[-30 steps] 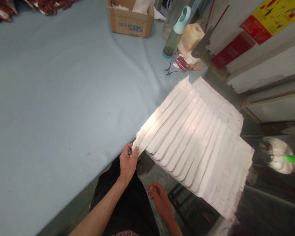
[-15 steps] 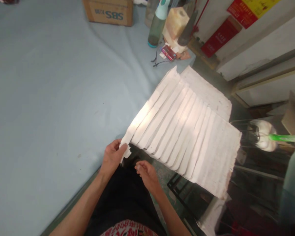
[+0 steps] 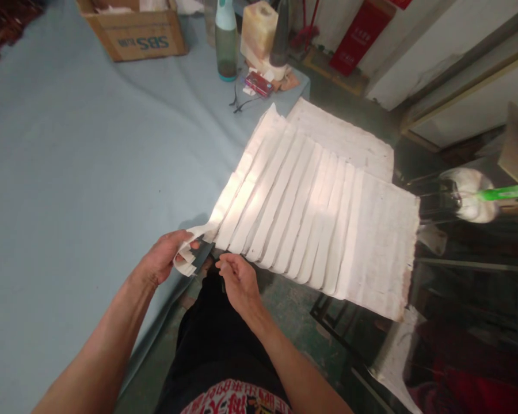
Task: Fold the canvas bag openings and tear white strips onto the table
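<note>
My left hand (image 3: 168, 253) pinches the loose end of a white strip (image 3: 185, 265), which curls over beside the fingers. A dark flat piece (image 3: 204, 253) shows next to that curled end; I cannot tell what it is. Several more white strips (image 3: 280, 213) lie overlapping in a row on a worn, pale board (image 3: 375, 247). Just below the row's lower edge is my right hand (image 3: 240, 283), its fingers curled together. Whatever lies inside those fingers, if anything, is hidden.
Blue-grey cloth (image 3: 69, 172) covers the table. Toward its far side stand a cardboard box (image 3: 147, 43), a spray bottle (image 3: 227, 46) and a yellowish block (image 3: 259, 31). A small red packet (image 3: 259, 84) lies near black-framed glasses (image 3: 238, 104). Another pale board (image 3: 345, 135) lies behind the strips.
My left hand has drawn the strip's end to the left, and that end now bends and curls. My right hand has shifted up toward the strips. The whole view has turned slightly.
</note>
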A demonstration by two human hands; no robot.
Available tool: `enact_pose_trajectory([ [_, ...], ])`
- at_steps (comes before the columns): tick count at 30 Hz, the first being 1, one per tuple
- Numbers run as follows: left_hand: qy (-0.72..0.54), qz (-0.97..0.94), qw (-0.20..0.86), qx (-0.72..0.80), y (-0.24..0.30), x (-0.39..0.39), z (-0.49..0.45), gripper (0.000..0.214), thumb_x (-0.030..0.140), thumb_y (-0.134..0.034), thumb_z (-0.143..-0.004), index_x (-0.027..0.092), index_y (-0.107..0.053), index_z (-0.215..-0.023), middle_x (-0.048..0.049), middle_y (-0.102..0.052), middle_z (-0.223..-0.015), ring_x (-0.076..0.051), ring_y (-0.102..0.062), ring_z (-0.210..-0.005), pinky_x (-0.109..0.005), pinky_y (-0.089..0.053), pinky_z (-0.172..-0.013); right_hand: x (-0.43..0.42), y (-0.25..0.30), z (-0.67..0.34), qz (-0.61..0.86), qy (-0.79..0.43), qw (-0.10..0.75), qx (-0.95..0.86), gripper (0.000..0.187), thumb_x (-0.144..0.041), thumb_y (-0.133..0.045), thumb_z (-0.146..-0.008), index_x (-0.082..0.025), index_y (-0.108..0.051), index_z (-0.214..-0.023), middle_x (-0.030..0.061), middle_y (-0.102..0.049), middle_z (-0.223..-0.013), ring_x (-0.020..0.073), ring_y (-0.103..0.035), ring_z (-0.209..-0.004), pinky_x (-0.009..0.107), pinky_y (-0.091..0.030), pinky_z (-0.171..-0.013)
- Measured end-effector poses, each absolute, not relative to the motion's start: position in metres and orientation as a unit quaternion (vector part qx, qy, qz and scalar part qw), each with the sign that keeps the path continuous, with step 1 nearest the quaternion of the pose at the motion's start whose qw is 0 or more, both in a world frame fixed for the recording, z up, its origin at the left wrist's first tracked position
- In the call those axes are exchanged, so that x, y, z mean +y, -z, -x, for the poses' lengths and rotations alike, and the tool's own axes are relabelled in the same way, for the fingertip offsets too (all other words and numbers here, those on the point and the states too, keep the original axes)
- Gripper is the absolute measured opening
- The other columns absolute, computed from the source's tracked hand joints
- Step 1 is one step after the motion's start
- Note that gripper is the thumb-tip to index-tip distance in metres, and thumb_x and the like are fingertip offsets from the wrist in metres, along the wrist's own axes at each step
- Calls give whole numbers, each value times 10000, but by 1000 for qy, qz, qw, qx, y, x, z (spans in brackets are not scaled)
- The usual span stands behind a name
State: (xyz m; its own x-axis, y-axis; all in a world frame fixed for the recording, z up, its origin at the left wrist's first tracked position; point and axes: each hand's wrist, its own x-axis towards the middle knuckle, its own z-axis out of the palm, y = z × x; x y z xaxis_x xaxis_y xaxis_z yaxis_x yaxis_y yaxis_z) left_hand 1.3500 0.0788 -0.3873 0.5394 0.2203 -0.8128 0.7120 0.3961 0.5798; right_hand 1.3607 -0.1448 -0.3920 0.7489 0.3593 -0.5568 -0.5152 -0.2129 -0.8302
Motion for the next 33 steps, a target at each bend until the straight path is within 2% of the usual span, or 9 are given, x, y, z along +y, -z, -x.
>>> enact_pose_trajectory([
  [6,170,-532,721,411,373,84,-1356,341,404,-691,-1047,156,-650,-816,86,-545,-620,-66,-441,-434,-194,-380,-405,-119,388,-1358,632,-405,651,114,449,-467,-593,-972,-190,-669,-1316,115,-791,-1270,257,-761,-1055,363,-612,-803],
  [9,160,-539,724,400,368,83,-1355,331,379,-707,-1038,157,-645,-801,82,-559,-628,-68,-456,-446,-192,-384,-411,-109,379,-1352,618,-414,658,116,444,-474,-603,-965,-190,-689,-1294,101,-810,-1190,253,-775,-993,356,-610,-775],
  [13,180,-519,740,388,366,92,-1358,380,431,-684,-1047,161,-636,-783,87,-536,-606,-73,-455,-439,-205,-411,-427,-107,369,-1353,646,-365,660,116,365,-475,-647,-951,-224,-710,-1209,55,-814,-1079,215,-732,-872,353,-584,-806],
  [17,189,-498,757,379,368,104,-1365,401,453,-670,-1052,166,-624,-776,92,-517,-595,-71,-442,-432,-203,-395,-417,-112,370,-1374,664,-337,653,139,376,-514,-597,-966,-205,-688,-1160,27,-783,-867,168,-653,-678,302,-541,-661],
  [20,192,-482,767,377,368,110,-1367,413,448,-668,-1053,172,-607,-752,93,-516,-591,-70,-428,-428,-206,-403,-424,-114,370,-1396,670,-335,645,147,356,-477,-589,-964,-187,-688,-1147,2,-750,-772,142,-600,-604,261,-477,-574],
  [26,204,-447,780,388,365,113,-1365,461,476,-665,-1046,182,-579,-702,90,-519,-574,-82,-457,-439,-222,-436,-453,-105,366,-1428,672,-340,637,167,298,-404,-589,-960,-182,-697,-1124,-20,-726,-708,122,-562,-552,234,-415,-515],
  [33,209,-407,798,393,365,116,-1367,504,503,-648,-1051,196,-553,-662,104,-465,-520,-98,-489,-443,-242,-474,-491,-79,370,-1444,677,-336,629,181,291,-361,-540,-974,-176,-658,-1165,-32,-717,-690,117,-544,-526,232,-408,-504],
])
